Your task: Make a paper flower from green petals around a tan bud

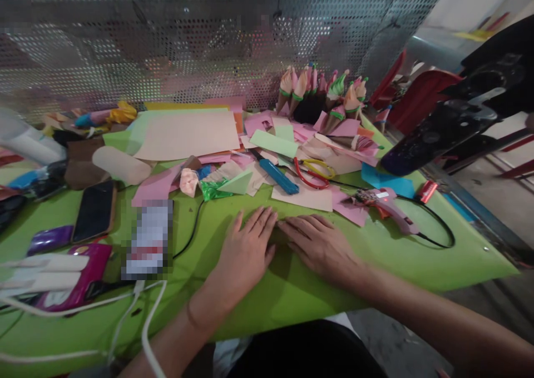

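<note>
My left hand [248,247] and my right hand [321,247] lie palm down on the bright green desk [400,264], fingers extended, nothing visibly pinched. Their fingertips are just beside each other; I cannot tell whether they touch. Beyond them lie a flat cream paper piece [315,199], a long blue-handled tool [278,176] and scissors with red and yellow loop handles [314,172]. Crumpled shiny green plastic [214,189] lies beyond my left hand, a pink plastic glue gun [392,207] off to the right.

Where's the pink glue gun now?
In the head view, the pink glue gun lies at right, on the green table beyond the right hand, between pink paper and a red cylinder.
</note>
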The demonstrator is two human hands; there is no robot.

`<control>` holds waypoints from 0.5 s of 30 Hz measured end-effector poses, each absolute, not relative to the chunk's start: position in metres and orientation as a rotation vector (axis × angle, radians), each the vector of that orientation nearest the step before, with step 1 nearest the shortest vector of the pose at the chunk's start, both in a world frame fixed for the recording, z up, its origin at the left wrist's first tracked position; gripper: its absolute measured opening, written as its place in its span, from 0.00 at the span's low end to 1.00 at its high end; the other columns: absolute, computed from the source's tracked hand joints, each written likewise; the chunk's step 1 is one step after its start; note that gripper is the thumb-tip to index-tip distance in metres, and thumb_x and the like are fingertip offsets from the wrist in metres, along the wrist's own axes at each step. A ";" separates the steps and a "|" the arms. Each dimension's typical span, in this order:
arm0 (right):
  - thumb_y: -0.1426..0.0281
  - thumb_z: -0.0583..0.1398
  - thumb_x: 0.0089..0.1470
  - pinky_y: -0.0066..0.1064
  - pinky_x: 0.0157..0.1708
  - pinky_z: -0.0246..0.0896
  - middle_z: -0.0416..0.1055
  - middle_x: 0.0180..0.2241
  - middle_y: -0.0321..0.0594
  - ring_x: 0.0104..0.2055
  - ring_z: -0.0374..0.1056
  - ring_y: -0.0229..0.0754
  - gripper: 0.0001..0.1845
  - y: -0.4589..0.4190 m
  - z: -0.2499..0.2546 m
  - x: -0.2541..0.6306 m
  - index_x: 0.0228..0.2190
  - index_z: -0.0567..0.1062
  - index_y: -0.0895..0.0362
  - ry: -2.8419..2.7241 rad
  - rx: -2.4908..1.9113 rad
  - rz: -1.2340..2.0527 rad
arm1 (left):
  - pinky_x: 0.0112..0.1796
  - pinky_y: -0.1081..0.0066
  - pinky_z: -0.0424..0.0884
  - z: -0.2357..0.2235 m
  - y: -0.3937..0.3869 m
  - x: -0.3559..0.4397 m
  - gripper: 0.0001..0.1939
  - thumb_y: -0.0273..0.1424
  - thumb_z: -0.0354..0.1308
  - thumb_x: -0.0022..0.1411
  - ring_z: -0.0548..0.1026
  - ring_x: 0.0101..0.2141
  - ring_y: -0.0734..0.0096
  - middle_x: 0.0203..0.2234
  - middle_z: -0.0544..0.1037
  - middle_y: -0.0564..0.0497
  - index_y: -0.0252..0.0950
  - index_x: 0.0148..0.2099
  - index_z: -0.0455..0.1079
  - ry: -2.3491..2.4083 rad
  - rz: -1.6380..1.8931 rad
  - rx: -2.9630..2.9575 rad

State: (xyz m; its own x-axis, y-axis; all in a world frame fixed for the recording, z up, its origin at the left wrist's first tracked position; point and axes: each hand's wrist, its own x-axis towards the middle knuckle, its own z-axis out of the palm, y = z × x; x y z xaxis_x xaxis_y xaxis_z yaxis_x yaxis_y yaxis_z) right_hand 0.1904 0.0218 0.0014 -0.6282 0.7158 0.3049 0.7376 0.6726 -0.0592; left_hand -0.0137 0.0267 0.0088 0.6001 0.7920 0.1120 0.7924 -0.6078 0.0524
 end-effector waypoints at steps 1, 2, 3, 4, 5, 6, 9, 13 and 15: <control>0.73 0.58 0.60 0.40 0.43 0.67 0.76 0.48 0.49 0.44 0.73 0.48 0.20 0.022 0.002 0.190 0.54 0.72 0.61 -2.583 -1.164 -0.099 | 0.63 0.48 0.56 0.009 0.028 -0.014 0.26 0.33 0.47 0.70 0.62 0.65 0.56 0.65 0.64 0.42 0.34 0.68 0.56 -1.387 -0.202 -2.808; 0.73 0.59 0.60 0.40 0.43 0.67 0.76 0.48 0.49 0.44 0.73 0.48 0.20 0.023 0.002 0.190 0.54 0.72 0.61 -2.582 -1.174 -0.093 | 0.62 0.47 0.56 0.009 0.028 -0.016 0.26 0.33 0.47 0.71 0.62 0.65 0.57 0.65 0.64 0.42 0.34 0.68 0.56 -1.382 -0.211 -2.812; 0.73 0.59 0.59 0.40 0.43 0.67 0.76 0.48 0.49 0.44 0.73 0.48 0.20 0.023 0.003 0.190 0.54 0.72 0.61 -2.582 -1.185 -0.083 | 0.62 0.47 0.57 0.009 0.029 -0.017 0.26 0.35 0.46 0.71 0.62 0.65 0.57 0.65 0.64 0.42 0.35 0.68 0.56 -1.376 -0.224 -2.815; 0.73 0.59 0.60 0.39 0.42 0.66 0.76 0.48 0.49 0.44 0.73 0.48 0.20 0.024 0.003 0.190 0.54 0.72 0.60 -2.583 -1.197 -0.068 | 0.62 0.48 0.57 0.010 0.029 -0.019 0.26 0.35 0.45 0.71 0.62 0.64 0.57 0.65 0.64 0.43 0.35 0.68 0.57 -1.377 -0.242 -2.814; 0.72 0.59 0.60 0.39 0.43 0.66 0.76 0.49 0.48 0.44 0.72 0.48 0.20 0.024 0.004 0.190 0.54 0.72 0.60 -2.584 -1.206 -0.052 | 0.62 0.48 0.57 0.011 0.029 -0.021 0.26 0.36 0.45 0.72 0.63 0.64 0.57 0.65 0.65 0.43 0.35 0.68 0.57 -1.384 -0.268 -2.806; 0.72 0.59 0.60 0.40 0.43 0.66 0.76 0.49 0.48 0.44 0.72 0.47 0.20 0.025 0.004 0.190 0.54 0.72 0.60 -2.585 -1.215 -0.035 | 0.62 0.49 0.57 0.012 0.028 -0.023 0.25 0.36 0.44 0.72 0.64 0.64 0.58 0.64 0.66 0.43 0.34 0.67 0.58 -1.399 -0.298 -2.789; 0.72 0.58 0.60 0.40 0.43 0.67 0.76 0.49 0.48 0.45 0.72 0.47 0.20 0.025 0.004 0.191 0.54 0.72 0.59 -2.585 -1.229 -0.014 | 0.62 0.52 0.58 0.016 0.022 -0.027 0.23 0.33 0.44 0.72 0.68 0.61 0.59 0.61 0.70 0.44 0.35 0.65 0.63 -1.437 -0.386 -2.739; 0.72 0.59 0.60 0.41 0.44 0.67 0.75 0.49 0.49 0.46 0.72 0.48 0.22 0.026 0.003 0.190 0.56 0.71 0.58 -2.585 -1.237 -0.004 | 0.61 0.54 0.61 0.015 0.015 -0.025 0.21 0.31 0.46 0.71 0.71 0.58 0.60 0.59 0.73 0.44 0.36 0.63 0.66 -1.371 -0.410 -2.775; 0.71 0.60 0.59 0.41 0.45 0.67 0.75 0.49 0.49 0.47 0.71 0.49 0.23 0.026 0.002 0.190 0.56 0.70 0.57 -2.569 -1.255 0.014 | 0.60 0.54 0.61 0.014 0.014 -0.023 0.22 0.32 0.47 0.71 0.70 0.59 0.59 0.60 0.72 0.43 0.35 0.64 0.64 -1.356 -0.370 -2.791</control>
State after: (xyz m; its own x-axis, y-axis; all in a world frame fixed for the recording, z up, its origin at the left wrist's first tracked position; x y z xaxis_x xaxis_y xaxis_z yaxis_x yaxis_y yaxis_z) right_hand 0.1897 0.0259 0.0023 -0.5827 0.7746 0.2459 0.7718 0.6222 -0.1312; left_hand -0.0231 0.0143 0.0139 0.5952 0.7732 0.2188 0.7772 -0.6231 0.0877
